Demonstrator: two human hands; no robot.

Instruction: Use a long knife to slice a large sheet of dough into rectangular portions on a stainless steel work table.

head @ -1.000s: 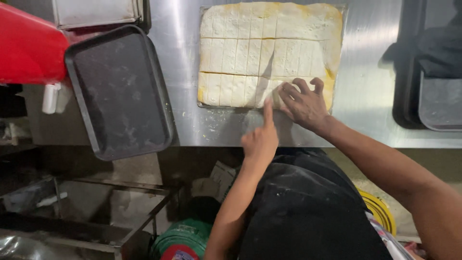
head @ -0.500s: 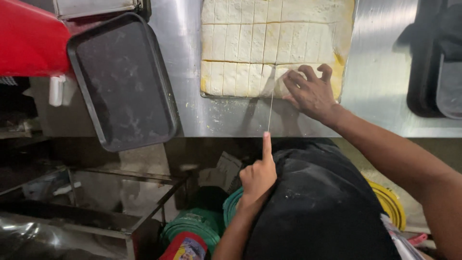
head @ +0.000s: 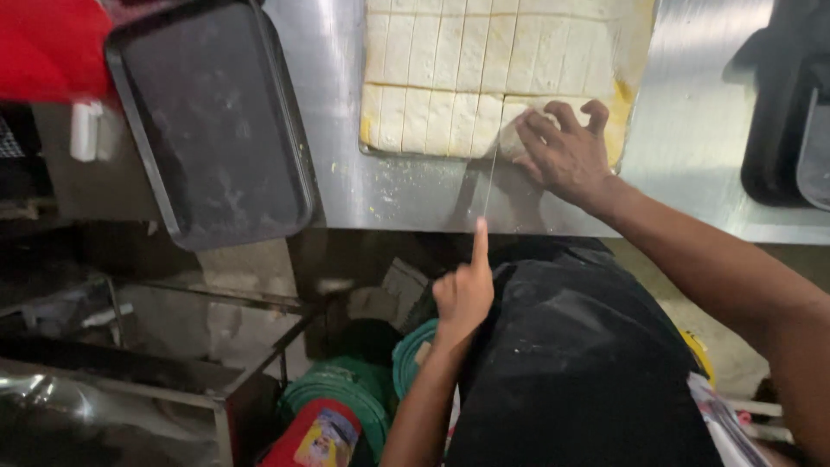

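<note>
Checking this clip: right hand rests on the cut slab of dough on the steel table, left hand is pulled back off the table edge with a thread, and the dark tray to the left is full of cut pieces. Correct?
Not quite: the head view shows the dark tray bare, holding no pieces. The rest stands: right hand on the cut slab of dough on the steel table, left hand back off the edge, a thin thread running to it.

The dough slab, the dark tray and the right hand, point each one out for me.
dough slab (head: 450,78), head view, on a cut strip in its upper middle.
dark tray (head: 207,130), head view, on its bare flat bottom.
right hand (head: 566,156), head view, on the back of the hand resting on the slab's near edge.
</note>
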